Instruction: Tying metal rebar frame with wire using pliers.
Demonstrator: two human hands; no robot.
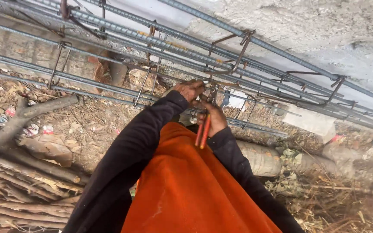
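the left hand [189, 89] rests on a long ribbed bar of the rebar cage [109, 82], its fingers curled over the steel right where a thin stirrup [145, 84] line crosses. the grip looks pressed together, though the fingertips are hidden behind the bar, so whether they pinch a tie wire there is hard to tell. the right hand [214, 118] sits just near and right of it, almost touching, with its fingers wrapped around a pair of pliers [203, 127]. the red handles [202, 134] point back toward the person, and the metal head reaches up to the bar beside the left hand; the head is small and partly covered.

both arms wear dark sleeves [128, 155], and an orange cloth [186, 185] hangs between them in the near middle of the view.

the cage runs from the far left across to the right, several parallel bars joined by bent rusty stirrups at intervals. beyond it on the far right lies a pale concrete surface [307, 30]. on the left, near the ground, lies a pile of dry branches [22, 181] and a thicker forked log [26, 116]. the ground under the cage is covered in dry leaves and litter [91, 125], with a grey cylindrical piece [260, 157] lying just right of the right sleeve.
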